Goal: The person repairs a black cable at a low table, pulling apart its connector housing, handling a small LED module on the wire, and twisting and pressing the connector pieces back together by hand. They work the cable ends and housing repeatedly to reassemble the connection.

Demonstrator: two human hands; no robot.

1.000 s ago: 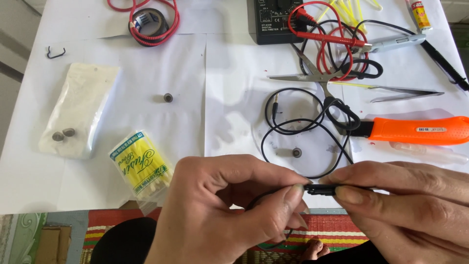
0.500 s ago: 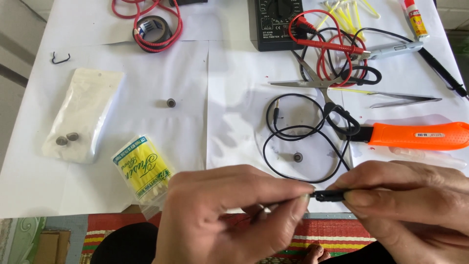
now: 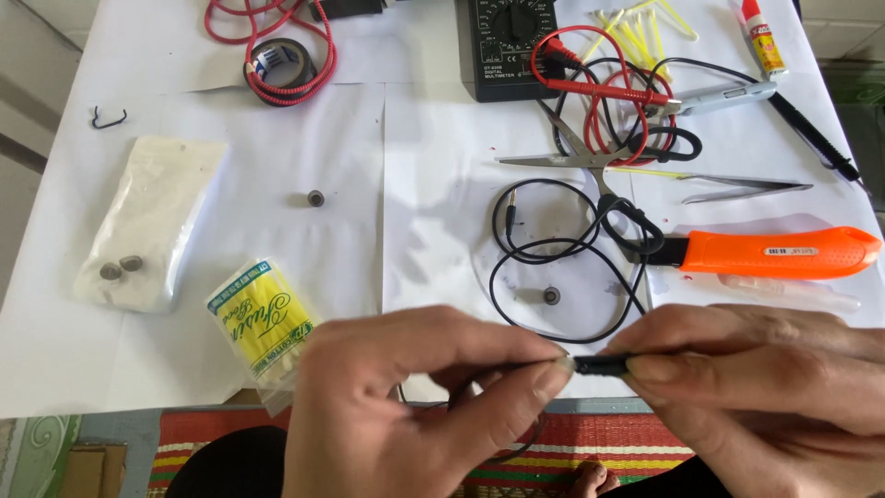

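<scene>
My left hand [image 3: 406,406] and my right hand [image 3: 756,387] meet at the near edge of the white table [image 3: 184,369]. Between their fingertips is a small black plug-like piece [image 3: 601,364]; the right thumb and forefinger pinch it, and the left thumb and forefinger press against its left end. A thin black cable runs from it under my left hand. A coil of black cable [image 3: 562,249] with a jack end lies just beyond my hands, and a small round metal part [image 3: 551,296] rests inside the coil.
An orange-handled knife [image 3: 774,254], scissors [image 3: 590,161], tweezers [image 3: 747,189], a black multimeter [image 3: 507,46] with red leads, a glue tube [image 3: 763,37], a tape roll [image 3: 277,65], a clear bag [image 3: 152,226] and a yellow packet [image 3: 263,323] lie on the table.
The view has shifted slightly, so the table items sit a little lower in frame. My hands stay together on the small black piece, with my fingers only slightly adjusted.
</scene>
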